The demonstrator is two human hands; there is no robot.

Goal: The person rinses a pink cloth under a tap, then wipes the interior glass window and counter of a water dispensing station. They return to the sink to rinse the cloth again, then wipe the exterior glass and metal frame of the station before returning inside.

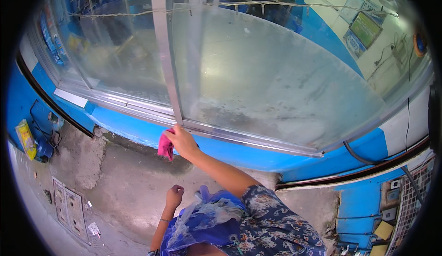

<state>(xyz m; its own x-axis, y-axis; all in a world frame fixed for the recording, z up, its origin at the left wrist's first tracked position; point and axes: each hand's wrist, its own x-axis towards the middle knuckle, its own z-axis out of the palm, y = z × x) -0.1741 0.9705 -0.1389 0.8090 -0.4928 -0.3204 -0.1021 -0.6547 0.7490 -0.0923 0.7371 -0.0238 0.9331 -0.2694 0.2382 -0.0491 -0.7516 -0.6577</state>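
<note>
Bunched in my right hand (183, 144) is a pink cloth (165, 146). This hand is closed round it, against the aluminium sill (230, 139), where the upright window bar (171, 71) meets the sill. Large glass panes (271, 76) stand on both sides of the bar; the right one looks hazy, with smudges low down. Lower and nearer my body, my left hand (174, 196) hangs with its fingers curled in, apart from the window, and nothing shows in it.
A blue plastic bag (202, 219) covers part of my front. Below the sill runs a blue wall (230, 155), above a concrete floor (124, 187) with a metal cover (69, 210). A wire (258, 2) crosses the glass. A yellow packet (26, 139) is at the left.
</note>
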